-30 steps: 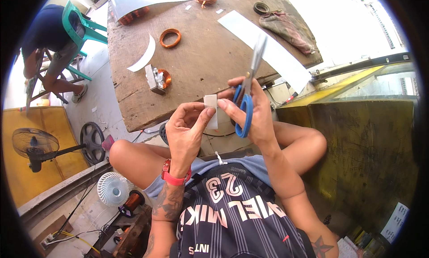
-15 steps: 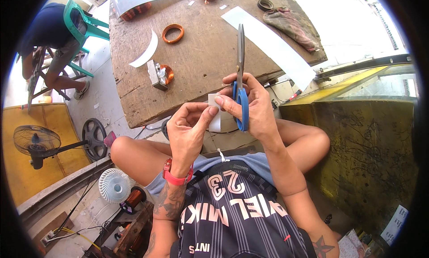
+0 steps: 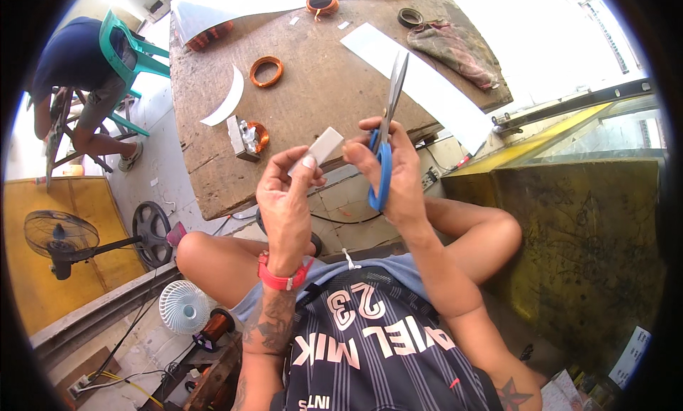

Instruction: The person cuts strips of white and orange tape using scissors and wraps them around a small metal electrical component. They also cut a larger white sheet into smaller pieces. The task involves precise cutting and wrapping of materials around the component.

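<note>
My left hand [image 3: 287,194] pinches a small folded strip of whitish paper [image 3: 326,145] between thumb and fingers, tilted up to the right. A pair of scissors [image 3: 383,151] with blue handles hangs in my right hand [image 3: 398,173], blades together and pointing away from me. My right thumb is stretched toward the strip, close to its end but apart from it. Beyond my hands, a small metal core with a copper coil [image 3: 245,138] sits near the table's left edge. A long white paper strip [image 3: 420,84] lies across the right part of the wooden table [image 3: 313,91].
On the table lie a copper wire ring [image 3: 266,72], a curved white offcut [image 3: 224,102], a wound coil [image 3: 322,4], a tape roll [image 3: 410,17] and a rag [image 3: 455,53]. Fans [image 3: 60,237] stand at left. A person [image 3: 82,77] bends by a green chair [image 3: 131,48].
My right thumb has let go of the paper strip. My left hand has moved left and turned the strip to a slant. The scissors have tilted to the right.
</note>
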Motion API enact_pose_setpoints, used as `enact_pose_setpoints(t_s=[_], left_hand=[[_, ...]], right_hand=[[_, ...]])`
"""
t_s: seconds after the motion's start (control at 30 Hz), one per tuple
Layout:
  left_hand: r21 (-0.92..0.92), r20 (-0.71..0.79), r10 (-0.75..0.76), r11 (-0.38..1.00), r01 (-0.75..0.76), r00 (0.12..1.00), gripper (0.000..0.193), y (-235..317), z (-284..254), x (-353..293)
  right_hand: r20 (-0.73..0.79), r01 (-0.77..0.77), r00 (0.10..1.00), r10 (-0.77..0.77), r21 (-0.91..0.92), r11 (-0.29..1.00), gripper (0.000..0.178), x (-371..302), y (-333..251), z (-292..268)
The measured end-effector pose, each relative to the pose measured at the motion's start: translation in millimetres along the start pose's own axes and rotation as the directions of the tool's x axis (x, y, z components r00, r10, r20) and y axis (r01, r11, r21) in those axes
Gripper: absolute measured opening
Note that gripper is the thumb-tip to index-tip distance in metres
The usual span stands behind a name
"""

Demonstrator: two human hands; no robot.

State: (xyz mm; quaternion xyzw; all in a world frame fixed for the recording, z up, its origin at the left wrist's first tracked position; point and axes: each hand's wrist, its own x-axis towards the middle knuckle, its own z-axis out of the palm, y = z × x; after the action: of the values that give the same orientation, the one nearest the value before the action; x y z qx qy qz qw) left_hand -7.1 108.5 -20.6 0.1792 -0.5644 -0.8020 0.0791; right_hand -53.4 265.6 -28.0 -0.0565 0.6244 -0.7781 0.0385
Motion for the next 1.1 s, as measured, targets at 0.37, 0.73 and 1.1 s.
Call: enact_pose_setpoints(t_s=[0.37,0.73,1.1], left_hand=[[0.142,0.242,-0.034,0.99,-0.001,0.97,0.021,25.0,21.2,56.9],[0.223,0.238,-0.104,0.974,0.05,0.966,0.021,20.9,17.0,60.5],[0.279,0.26,-0.189,0.954,0.114,0.947,0.022,22.3,15.1,67.2]], right_hand=[[0.193,-0.245,0.913,0.358,-0.443,0.862,0.07,-24.9,1.7,-55.2],[0.214,-0.311,0.882,0.42,-0.406,0.859,0.075,-13.4,12.5,-42.5],[0.207,-0.315,0.879,0.429,-0.422,0.85,0.069,-13.9,15.4,-41.1]])
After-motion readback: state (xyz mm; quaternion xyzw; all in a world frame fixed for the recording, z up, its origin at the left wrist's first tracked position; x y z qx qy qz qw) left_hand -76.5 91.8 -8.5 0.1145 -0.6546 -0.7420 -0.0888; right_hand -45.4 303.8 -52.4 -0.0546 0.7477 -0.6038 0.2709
